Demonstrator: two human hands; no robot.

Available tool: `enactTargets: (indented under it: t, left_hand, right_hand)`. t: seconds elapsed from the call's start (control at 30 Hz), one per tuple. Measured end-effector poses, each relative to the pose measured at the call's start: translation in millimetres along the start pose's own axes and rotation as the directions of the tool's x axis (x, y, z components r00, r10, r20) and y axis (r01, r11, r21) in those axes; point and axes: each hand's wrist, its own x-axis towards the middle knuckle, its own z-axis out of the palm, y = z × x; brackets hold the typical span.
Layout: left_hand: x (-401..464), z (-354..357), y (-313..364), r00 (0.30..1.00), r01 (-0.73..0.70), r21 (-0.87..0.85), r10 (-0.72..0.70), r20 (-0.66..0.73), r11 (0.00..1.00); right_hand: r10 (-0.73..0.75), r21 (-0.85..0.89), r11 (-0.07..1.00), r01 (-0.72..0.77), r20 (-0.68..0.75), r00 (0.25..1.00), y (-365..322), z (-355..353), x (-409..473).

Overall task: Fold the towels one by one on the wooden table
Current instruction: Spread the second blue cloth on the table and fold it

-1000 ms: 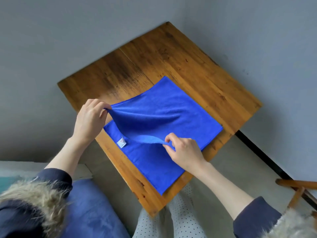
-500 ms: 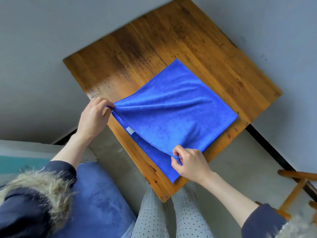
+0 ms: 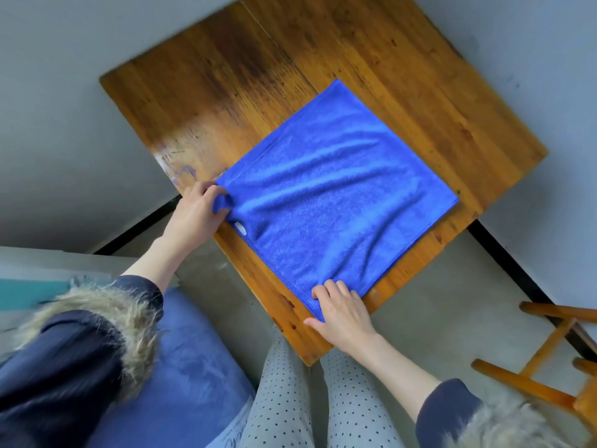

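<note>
Towel: a blue towel [image 3: 339, 202] is lying doubled over on the near right part of the wooden table [image 3: 226, 92], its near edges running close along the table's near side and its surface rippling with soft creases.

Left hand: the left hand [image 3: 197, 215] is pinching the towel's left corner, thumb and fingers bunching both layers into a small lump at the table's edge.

Right hand: the right hand [image 3: 342, 308] is resting on the nearest corner, fingers lying fairly straight on the cloth and the thumb reaching out onto bare wood; it looks to be pressing rather than gripping.

Tag: a small white label [image 3: 240, 227] is peeking out at the near edge, just right of the left hand.

Surroundings: a wooden stool [image 3: 549, 360] is standing on the floor at the near right.

Stage: I'd judge the first fold is being squared up, with more folds waiting.

Risks: the bunched left corner may be setting a crooked crease if it goes down without being pulled flat; the ripples may be getting trapped in the next fold; and with the nearest corner so close to the table's edge, a tug from the left could be dragging it over.
</note>
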Motion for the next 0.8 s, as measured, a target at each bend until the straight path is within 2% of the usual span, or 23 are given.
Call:
enactTargets:
  t: [0.17, 0.3, 0.43, 0.53, 0.63, 0.7, 0.73, 0.8]
  left_hand:
    - [-6, 15, 12, 0.993, 0.111, -0.085, -0.113, -0.017, 0.990]
    - [-33, 31, 28, 0.980, 0.188, -0.176, -0.196, -0.030, 0.966]
    - [-64, 46, 47, 0.989, 0.145, -0.065, -0.147, -0.029, 0.987]
    - [-84, 52, 62, 0.995, 0.086, 0.027, -0.085, -0.056, 0.996]
    - [-97, 51, 72, 0.994, -0.085, 0.078, 0.090, -0.068, 0.993]
    - [-101, 51, 73, 0.976, -0.214, 0.109, 0.216, -0.004, 0.971]
    - [-102, 52, 74, 0.972, -0.235, 0.122, 0.234, 0.022, 0.964]
    - [-102, 55, 76, 0.982, -0.189, 0.130, 0.187, 0.034, 0.973]
  right_hand:
    - [0.013, 0.014, 1.000, -0.012, -0.055, 0.998, 7, 0, 0]
    - [0.134, -0.001, 0.991, -0.134, -0.085, 0.987, 40, -15, -2]
    - [0.228, -0.088, 0.966, -0.242, -0.147, 0.963, 78, -29, -5]
    - [0.254, -0.081, 0.958, -0.276, -0.216, 0.943, 98, -34, -5]
    - [0.154, -0.116, 0.974, -0.196, -0.300, 0.942, 109, -30, -13]
    - [0.042, -0.172, 0.979, -0.107, -0.342, 0.939, 116, -26, -21]
    - [-0.004, -0.197, 0.978, -0.070, -0.352, 0.936, 120, -24, -24]
    - [-0.060, -0.211, 0.977, -0.019, -0.362, 0.930, 127, -24, -27]
